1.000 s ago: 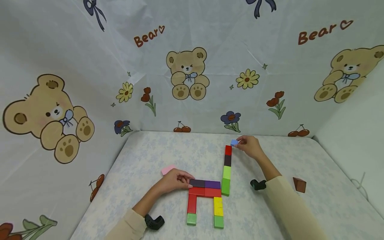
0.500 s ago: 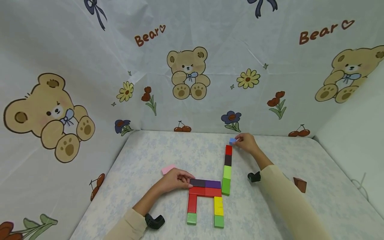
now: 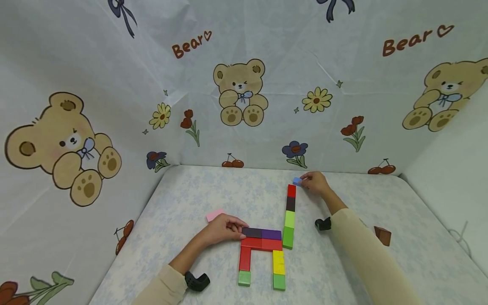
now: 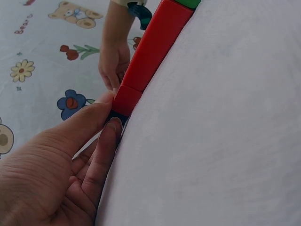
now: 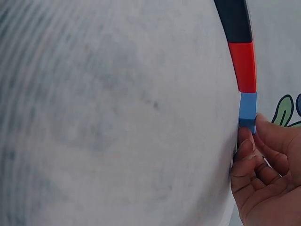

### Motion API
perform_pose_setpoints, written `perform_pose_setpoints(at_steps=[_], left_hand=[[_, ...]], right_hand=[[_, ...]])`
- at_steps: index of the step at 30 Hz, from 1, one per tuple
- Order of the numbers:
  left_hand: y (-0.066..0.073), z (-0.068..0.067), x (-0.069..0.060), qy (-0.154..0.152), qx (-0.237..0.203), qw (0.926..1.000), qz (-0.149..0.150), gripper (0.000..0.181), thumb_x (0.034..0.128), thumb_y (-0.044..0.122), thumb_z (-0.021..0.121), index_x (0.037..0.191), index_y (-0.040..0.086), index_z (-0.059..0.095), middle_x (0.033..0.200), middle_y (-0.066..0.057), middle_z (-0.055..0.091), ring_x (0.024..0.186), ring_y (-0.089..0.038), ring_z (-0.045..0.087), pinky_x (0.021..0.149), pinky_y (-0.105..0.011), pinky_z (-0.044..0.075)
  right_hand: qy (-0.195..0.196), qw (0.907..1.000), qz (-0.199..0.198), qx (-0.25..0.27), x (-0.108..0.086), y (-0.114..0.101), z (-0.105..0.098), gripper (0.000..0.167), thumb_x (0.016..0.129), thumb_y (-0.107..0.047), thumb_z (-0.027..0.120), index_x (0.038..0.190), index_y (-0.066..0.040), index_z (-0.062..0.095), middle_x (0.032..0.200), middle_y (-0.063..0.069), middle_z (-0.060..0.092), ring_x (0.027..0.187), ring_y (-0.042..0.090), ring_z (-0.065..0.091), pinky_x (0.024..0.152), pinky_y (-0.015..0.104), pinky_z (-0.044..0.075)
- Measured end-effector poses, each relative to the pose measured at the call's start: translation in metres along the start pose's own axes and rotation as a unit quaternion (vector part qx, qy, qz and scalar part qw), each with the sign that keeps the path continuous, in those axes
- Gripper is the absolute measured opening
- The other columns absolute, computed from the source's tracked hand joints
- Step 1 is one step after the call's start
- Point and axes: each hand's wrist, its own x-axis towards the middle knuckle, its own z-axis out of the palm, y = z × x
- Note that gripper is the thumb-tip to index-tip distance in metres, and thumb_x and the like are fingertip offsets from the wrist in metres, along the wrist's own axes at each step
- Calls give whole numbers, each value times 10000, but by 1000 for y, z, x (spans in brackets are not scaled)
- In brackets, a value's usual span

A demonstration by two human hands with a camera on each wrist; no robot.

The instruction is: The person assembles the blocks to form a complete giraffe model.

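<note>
At the far end of a long block column, my right hand pinches a small blue block between thumb and fingertips. In the right wrist view the blue block meets the end of the red block, with a black block behind that one. Two green blocks form the column's near end. My left hand pinches the left end of a dark block, which lies beside a purple block. Red blocks run along below these two.
Two legs of blocks extend toward me, one red and one yellow, each tipped green. Behind my left hand lies a pink block. A brown block sits right of my right sleeve. Bear-print sheeting rises behind the table.
The right hand has shifted the blue block slightly left relative to the red block, and the right forearm has swung left. The left hand keeps its place.
</note>
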Motion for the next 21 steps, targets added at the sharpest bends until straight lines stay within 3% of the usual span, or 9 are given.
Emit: perform_pose_setpoints(at_steps=[15, 21], left_hand=[[0, 0, 0, 3, -21, 10000, 20, 283, 864, 141, 832, 1141, 148, 778, 854, -17, 709, 754, -118, 664, 709, -263, 552], [-1, -1, -1, -15, -42, 10000, 19, 287, 861, 153, 837, 1142, 158, 779, 857, -13, 713, 757, -124, 666, 709, -269, 555]], right_hand=[[-44, 9994, 213, 274, 4, -4, 11, 298, 985, -128, 674, 1240, 28, 689, 1012, 167, 696, 824, 237, 584, 698, 263, 503], [-67, 9995, 124, 277, 3, -5, 12, 295, 978, -125, 683, 1232, 26, 696, 1030, 177, 684, 852, 249, 582, 711, 273, 502]])
